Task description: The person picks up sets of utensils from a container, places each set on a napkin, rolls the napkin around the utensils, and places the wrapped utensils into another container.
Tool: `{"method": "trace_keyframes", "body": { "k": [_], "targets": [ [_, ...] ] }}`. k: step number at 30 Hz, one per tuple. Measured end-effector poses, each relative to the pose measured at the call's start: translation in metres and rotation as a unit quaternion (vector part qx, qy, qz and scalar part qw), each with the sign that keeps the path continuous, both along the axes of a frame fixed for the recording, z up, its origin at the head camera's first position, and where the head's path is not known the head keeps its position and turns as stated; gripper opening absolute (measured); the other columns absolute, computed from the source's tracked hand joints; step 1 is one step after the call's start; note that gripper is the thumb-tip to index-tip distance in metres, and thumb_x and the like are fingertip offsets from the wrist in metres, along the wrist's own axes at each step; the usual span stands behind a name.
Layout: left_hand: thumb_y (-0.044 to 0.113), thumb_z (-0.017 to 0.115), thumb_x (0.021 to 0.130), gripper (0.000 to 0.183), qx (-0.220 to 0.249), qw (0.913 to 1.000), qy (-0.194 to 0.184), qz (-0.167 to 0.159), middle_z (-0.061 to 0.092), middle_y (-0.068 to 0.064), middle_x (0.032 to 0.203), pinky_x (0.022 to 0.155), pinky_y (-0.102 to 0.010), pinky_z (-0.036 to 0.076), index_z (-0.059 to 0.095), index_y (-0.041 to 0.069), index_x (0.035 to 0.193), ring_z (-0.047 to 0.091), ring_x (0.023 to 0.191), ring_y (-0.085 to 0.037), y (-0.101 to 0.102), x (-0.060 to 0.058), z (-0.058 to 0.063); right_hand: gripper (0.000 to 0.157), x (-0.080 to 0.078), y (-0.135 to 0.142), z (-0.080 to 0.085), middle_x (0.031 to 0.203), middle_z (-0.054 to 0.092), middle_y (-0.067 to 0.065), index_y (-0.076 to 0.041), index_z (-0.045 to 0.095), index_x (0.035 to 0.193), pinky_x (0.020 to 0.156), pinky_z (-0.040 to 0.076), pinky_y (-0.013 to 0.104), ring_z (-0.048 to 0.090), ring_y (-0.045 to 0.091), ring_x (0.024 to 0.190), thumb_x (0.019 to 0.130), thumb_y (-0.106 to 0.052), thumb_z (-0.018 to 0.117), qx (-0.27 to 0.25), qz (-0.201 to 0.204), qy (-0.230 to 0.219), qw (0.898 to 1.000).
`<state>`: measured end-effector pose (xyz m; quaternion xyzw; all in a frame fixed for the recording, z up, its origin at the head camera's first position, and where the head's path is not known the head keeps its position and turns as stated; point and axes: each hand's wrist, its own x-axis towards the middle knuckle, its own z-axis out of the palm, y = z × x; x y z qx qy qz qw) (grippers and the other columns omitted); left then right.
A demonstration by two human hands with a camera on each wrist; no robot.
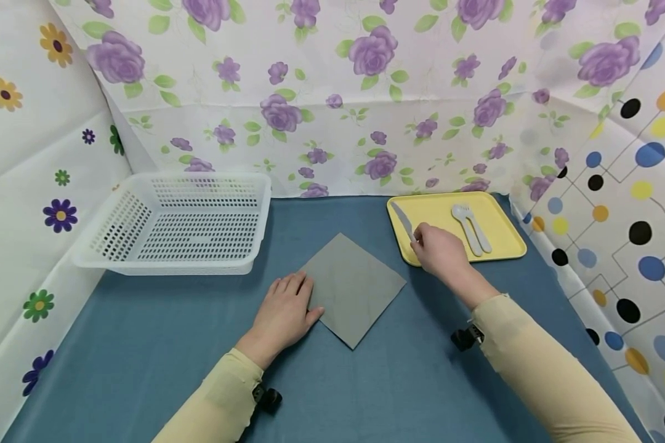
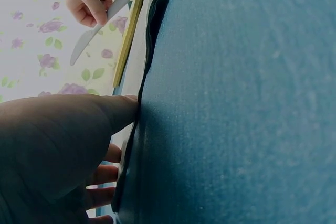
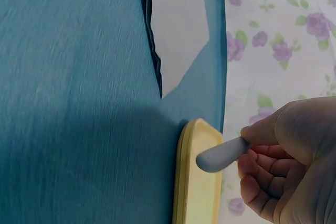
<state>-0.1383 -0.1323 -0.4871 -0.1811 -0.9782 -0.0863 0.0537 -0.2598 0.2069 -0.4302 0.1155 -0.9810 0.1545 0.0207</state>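
A grey folded napkin (image 1: 354, 289) lies on the table, turned like a diamond. My left hand (image 1: 282, 314) rests on its left edge, fingers flat and thumb on the near side. Over the left end of a yellow tray (image 1: 432, 212), my right hand (image 1: 440, 249) pinches a grey knife (image 1: 402, 218) between thumb and fingers. In the left wrist view the knife (image 2: 100, 29) hangs above the tray, apart from it. A grey spoon (image 1: 468, 231) and a grey fork (image 1: 479, 231) lie side by side on the tray.
A white perforated basket (image 1: 257, 237) stands at the back left of the blue tablecloth (image 1: 161, 357). Flowered sheets (image 1: 332, 147) hang behind and at the left, and a dotted one (image 1: 615, 246) at the right.
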Motion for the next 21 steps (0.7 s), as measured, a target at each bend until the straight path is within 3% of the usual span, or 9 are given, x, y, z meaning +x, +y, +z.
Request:
{"method": "trace_keyframes", "body": {
  "k": [10, 21],
  "targets": [
    [0.041, 0.074, 0.109, 0.065, 0.003, 0.9999, -0.009, 0.004, 0.053, -0.025, 0.160, 0.125, -0.062, 0.037, 0.059, -0.002, 0.155, 0.050, 0.148, -0.045, -0.001, 0.000, 0.001, 0.015, 0.011, -0.017, 0.002, 0.095, 0.074, 0.012, -0.003, 0.069, 0.109, 0.071, 0.055, 0.048, 0.065, 0.026, 0.073, 0.111, -0.018, 0.067, -0.030, 0.017, -0.011, 0.999],
    [0.040, 0.074, 0.108, 0.064, 0.006, 1.0000, -0.002, 0.001, 0.054, -0.026, 0.159, 0.125, -0.062, 0.038, 0.059, -0.002, 0.154, 0.050, 0.148, -0.045, 0.000, 0.000, -0.001, 0.014, 0.017, -0.035, 0.004, 0.105, 0.076, 0.012, -0.005, 0.070, 0.112, 0.078, 0.056, 0.047, 0.069, 0.026, 0.083, 0.110, -0.019, 0.071, -0.060, 0.026, -0.046, 0.997]
  ]
}}
